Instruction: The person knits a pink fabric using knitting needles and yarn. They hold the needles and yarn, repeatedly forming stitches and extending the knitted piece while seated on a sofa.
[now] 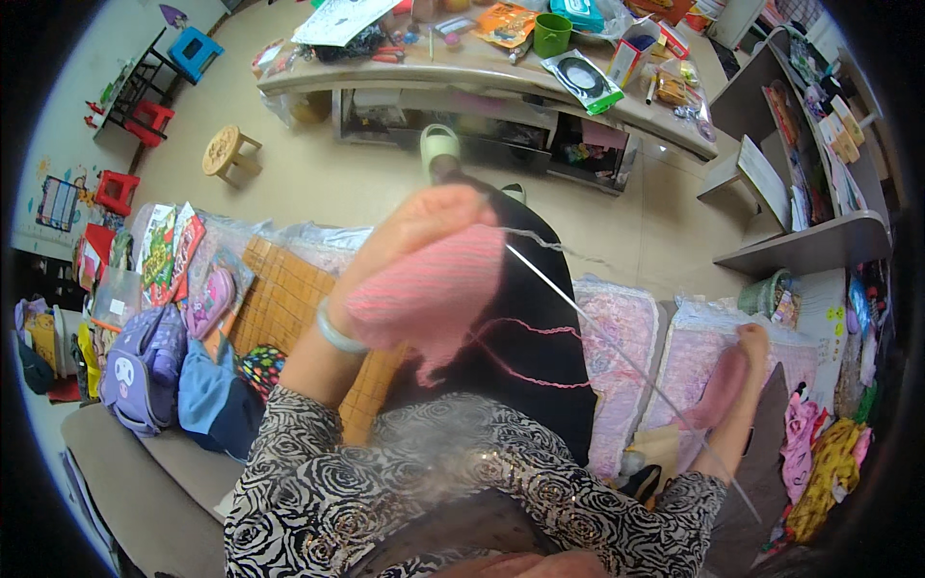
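My left hand [444, 213] is raised over my lap, its fingers closed on a pink knitted piece [433, 282] with paler stripes. From the hand's end of the knitting, a long thin knitting needle [600, 318] slants down toward my right forearm. A pale strand of yarn [545, 238] trails from the same end, and pink yarn [531, 376] loops out below. Off to the right, my right hand [753, 343] is closed against a blurred pink item [725, 379]. Whether that item is yarn or knitting is unclear.
A cluttered table [470, 76] stands ahead, with a small wooden stool [227, 152] to its left. On the sofa lie a bamboo mat [282, 296], a purple backpack [144, 376] and quilted pink covers [621, 361]. A grey shelf unit [802, 238] is at right.
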`<state>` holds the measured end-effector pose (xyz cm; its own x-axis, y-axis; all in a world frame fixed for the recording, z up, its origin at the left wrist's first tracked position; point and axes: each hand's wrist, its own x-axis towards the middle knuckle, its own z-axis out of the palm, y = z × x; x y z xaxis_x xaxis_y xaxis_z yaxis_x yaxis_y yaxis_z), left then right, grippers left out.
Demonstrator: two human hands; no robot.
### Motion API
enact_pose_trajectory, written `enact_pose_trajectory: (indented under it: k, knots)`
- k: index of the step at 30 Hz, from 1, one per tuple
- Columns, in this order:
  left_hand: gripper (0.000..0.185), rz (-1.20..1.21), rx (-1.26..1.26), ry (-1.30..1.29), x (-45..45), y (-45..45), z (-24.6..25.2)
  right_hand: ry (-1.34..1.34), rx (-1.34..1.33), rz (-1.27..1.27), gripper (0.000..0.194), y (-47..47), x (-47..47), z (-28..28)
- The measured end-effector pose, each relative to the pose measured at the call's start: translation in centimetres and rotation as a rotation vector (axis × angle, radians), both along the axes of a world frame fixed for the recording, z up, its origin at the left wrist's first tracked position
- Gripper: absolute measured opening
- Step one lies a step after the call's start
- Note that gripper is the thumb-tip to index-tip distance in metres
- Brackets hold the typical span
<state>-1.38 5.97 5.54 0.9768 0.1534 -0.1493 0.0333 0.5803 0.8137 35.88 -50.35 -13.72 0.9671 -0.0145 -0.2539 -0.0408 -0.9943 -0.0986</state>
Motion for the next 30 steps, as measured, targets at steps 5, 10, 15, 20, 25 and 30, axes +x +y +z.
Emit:
enact_pose_trajectory:
  k: [5, 10, 15, 20, 25, 30]
  knots:
    - [0.019, -0.12, 0.014, 0.038, 1.7, -3.1, -2.4, -0.454, 0.688, 0.639, 0.016, 20.6, -10.4, 7.4]
    - [0.012, -0.164, 0.143, 0.021, 2.3, -4.2, -2.8, 0.565, 1.574, 0.843, 0.088, 36.3, -22.1, 15.3]
    - [0.011, -0.079, 0.175, 0.07, 1.2, -2.2, -2.2, 1.032, 1.73, 0.599, 0.09, 37.7, -21.5, 16.7]
    - [0.01, -0.156, -0.043, 0.077, 1.3, -1.9, -3.1, 1.254, 2.397, 0.779, 0.071, 36.6, -20.3, 17.1]
    - [0.011, -0.048, 0.193, 0.076, 1.5, -2.1, -3.4, 0.135, 1.053, 1.099, 0.016, 35.5, -21.2, 18.4]
    - [0.034, 0.054, 0.248, 0.074, 1.2, -2.3, -3.0, 0.281, 1.059, 1.021, 0.015, 36.6, -22.6, 17.2]
